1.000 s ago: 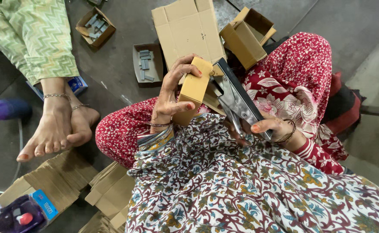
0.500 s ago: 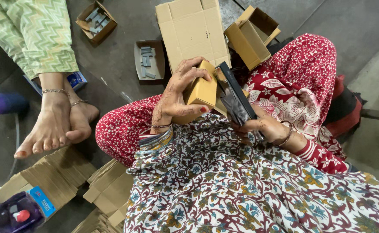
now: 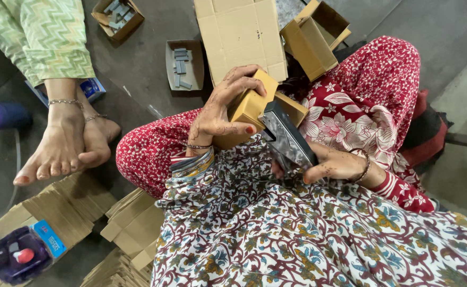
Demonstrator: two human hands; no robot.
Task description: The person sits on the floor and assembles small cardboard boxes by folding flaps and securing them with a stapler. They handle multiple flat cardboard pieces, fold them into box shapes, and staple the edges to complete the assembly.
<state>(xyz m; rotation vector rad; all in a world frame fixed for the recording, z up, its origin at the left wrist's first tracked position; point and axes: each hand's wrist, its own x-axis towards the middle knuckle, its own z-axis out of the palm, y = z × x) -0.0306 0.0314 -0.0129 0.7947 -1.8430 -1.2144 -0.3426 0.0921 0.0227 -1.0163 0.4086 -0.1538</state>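
I am at the fastening step, as I judge it: my left hand [image 3: 224, 109] is curled over the top of a small yellow-brown cardboard box [image 3: 250, 106] at the centre of the frame, fingers spread across its upper face and thumb underneath, holding it steady on my lap. My right hand [image 3: 333, 165], just right of centre, is closed around the handle of a grey metal hand stapler [image 3: 286, 137], whose nose points up and to the left and meets the lower right corner of the box, touching it or very nearly so; I cannot tell whether the stapler's mouth already bites the flap. The next move, I think, calls for seating that mouth squarely over the folded edge and squeezing firmly while my left hand keeps the box from twisting. So the box sits directly under my left palm and just up-left of my right hand, with the stapler bridging the two. Above the box lies a flat brown cardboard sheet [image 3: 239, 32], an open brown carton [image 3: 313, 37] at the upper right, and a shallow tray of grey staple strips [image 3: 183, 66] left of the sheet. Another person's bare feet [image 3: 63, 149] rest at the left.
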